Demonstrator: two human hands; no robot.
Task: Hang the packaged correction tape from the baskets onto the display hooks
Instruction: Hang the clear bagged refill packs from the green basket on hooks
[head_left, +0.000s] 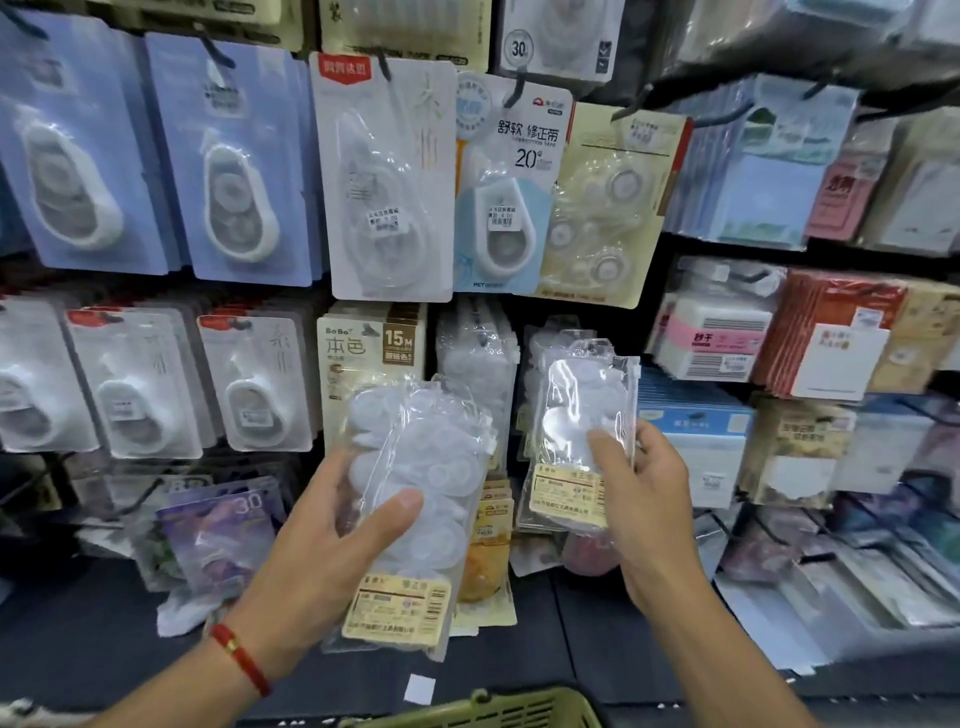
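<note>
While each hand grips clear packs, left hand (332, 525) a stack (415, 467), right hand (644, 499) one pack (587, 415), basket (498, 709) cut off below.

- One head-worn view, wide-angle, looking forward and slightly down — close to the display wall (156, 171), which fills the frame.
- Both forearms enter from the bottom edge, a green basket (498, 709) rim below.

L hand (332, 525) grips pack stack (415, 499); R hand (644, 499) holds 1 pack (584, 415).

glossy clear plastic packs (410, 467), perforated plastic basket (498, 709)
</note>
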